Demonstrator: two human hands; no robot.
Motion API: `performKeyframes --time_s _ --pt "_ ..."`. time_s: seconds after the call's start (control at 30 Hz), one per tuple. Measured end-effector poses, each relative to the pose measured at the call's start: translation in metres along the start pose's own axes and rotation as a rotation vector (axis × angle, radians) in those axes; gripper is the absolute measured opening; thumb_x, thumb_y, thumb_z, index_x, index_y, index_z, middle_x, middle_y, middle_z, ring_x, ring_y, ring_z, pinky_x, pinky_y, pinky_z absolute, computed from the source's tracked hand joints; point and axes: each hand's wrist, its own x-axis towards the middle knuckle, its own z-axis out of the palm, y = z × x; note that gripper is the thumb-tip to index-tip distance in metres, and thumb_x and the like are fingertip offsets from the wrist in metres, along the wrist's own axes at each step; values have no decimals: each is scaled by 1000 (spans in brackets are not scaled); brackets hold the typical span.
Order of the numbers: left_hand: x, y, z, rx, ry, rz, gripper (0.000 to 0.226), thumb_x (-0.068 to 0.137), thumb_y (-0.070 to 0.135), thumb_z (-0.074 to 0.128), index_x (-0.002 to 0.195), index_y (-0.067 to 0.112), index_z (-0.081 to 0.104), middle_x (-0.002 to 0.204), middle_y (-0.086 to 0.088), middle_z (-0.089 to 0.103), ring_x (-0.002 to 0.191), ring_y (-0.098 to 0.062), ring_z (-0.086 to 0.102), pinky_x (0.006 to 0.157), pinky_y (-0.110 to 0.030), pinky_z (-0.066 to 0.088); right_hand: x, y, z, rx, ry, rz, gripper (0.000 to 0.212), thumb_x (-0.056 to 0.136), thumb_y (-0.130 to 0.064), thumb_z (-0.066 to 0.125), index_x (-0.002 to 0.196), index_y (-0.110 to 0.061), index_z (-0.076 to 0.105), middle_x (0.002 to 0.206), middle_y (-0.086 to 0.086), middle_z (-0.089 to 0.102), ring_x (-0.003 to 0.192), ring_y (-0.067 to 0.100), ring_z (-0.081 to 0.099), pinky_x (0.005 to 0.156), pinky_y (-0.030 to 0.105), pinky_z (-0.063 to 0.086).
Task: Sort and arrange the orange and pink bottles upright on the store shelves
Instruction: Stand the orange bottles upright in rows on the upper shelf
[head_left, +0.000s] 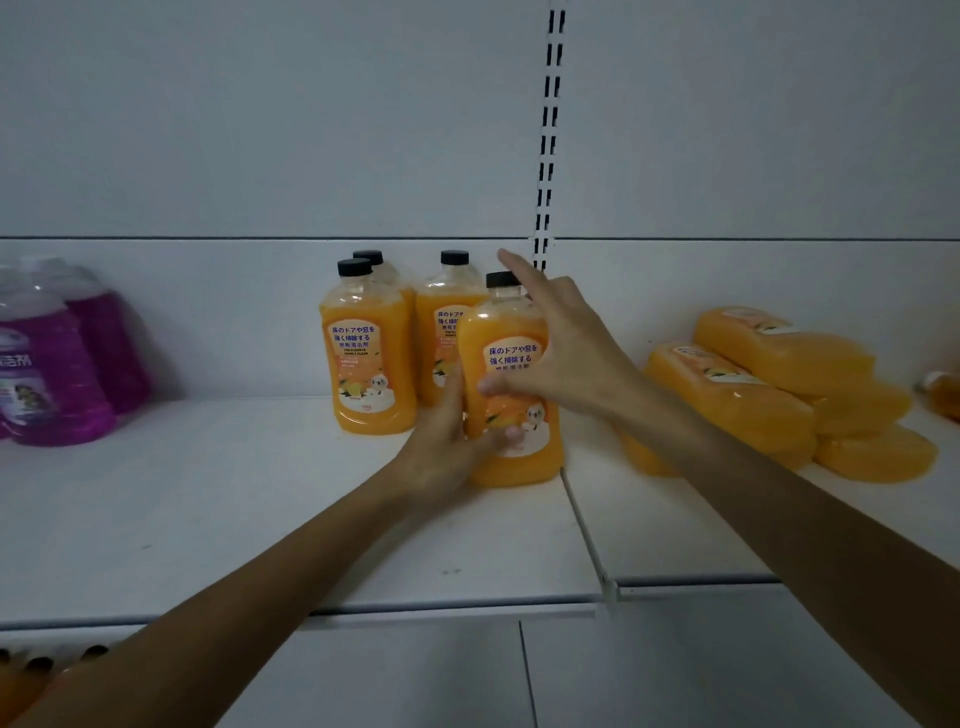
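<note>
From the head camera we count 4 orange bottles standing on the shelf (260, 519). 3 stand in a cluster (369, 358) against the back wall, and the front bottle (511, 353) stands just ahead of them near the seam between 2 shelf boards. The left hand (447, 441) grasps that front bottle low down, fingers wrapped round its base. The right hand (566, 343) sits at its right shoulder with the thumb on the label and the other fingers straight and spread past the cap, so we read it as loose, not clenched.

We judge the orange group as only partly done. A pile (737, 384) of orange bottles lies flat on the right-hand board, well apart from the upright 4, and all of those are left to stand up. The pink bottles (57, 374) stand upright at the far left, apart from the orange ones, so the colours look sorted on this shelf.

Several things are unclear:
- The pink group is cut by the left edge, so we cannot count it.
- The right arm covers part of the pile, which looks like 4 or 5 bottles, but we cannot be sure.
- An orange object (945, 389) at the right edge is cropped and blurred.
- Dark caps (39, 664) show at the bottom left, on a lower level, with their bottles mostly out of frame.
- We cannot tell whether the front bottle's base sits flat.
</note>
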Motion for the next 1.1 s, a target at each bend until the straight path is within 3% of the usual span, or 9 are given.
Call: performKeyframes --time_s 0.07,0.2,0.27,0.37,0.43,0.73,0.9,1.1 --pt "-7 -3 -8 27 -3 32 62 86 20 60 134 36 24 123 22 46 112 0 49 83 -10 47 -8 -3 -1 2 -37 -50 105 66 -32 84 144 -46 15 123 -2 37 110 11 45 78 11 43" --pt "-17 -5 -15 127 58 64 58 85 26 62 129 38 27 118 27 47 103 8 52 81 -3 44 -13 -8 5 -24 -77 -96 105 69 -22 83 137 -56 10 136 -1 40 116 13 48 84 30 54" --pt "-23 -7 -15 263 95 34 55 86 35 60 131 35 30 125 20 48 111 1 50 91 -14 43 -10 -9 8 -18 -69 -92 104 69 -20 83 140 -53 14 138 -1 40 118 14 47 83 32 56" --pt "-31 -14 -19 868 57 -114 59 88 54 49 133 18 36 133 -1 45 121 -17 42 102 -31 37 -2 -8 13 -47 -51 -83 104 69 -19 83 143 -46 15 136 2 41 116 14 47 85 32 54" --pt "-34 -15 -20 1013 7 -199 60 89 57 43 129 12 39 129 -7 45 120 -22 40 104 -35 36 5 -7 18 -63 -41 -72 104 69 -18 83 144 -44 16 135 5 42 114 18 49 88 34 52" --pt "-37 -11 -17 1088 -13 -203 54 92 56 35 117 9 46 124 -7 49 114 -21 44 99 -34 37 42 3 43 -108 4 -22 102 73 -14 80 147 -38 15 139 9 33 118 19 45 82 19 40" --pt "-37 -11 -17 1069 -18 -206 54 92 56 35 118 10 46 126 -5 48 114 -20 43 101 -34 38 57 9 54 -161 23 -1 103 71 -18 81 147 -40 14 140 10 29 128 27 37 98 46 47" --pt "-36 -7 -17 1192 11 -59 41 94 46 38 107 12 57 109 -4 60 98 -20 54 87 -32 43 53 11 48 -299 -6 -20 111 72 -34 79 149 -41 -1 146 10 26 134 27 28 99 47 40"
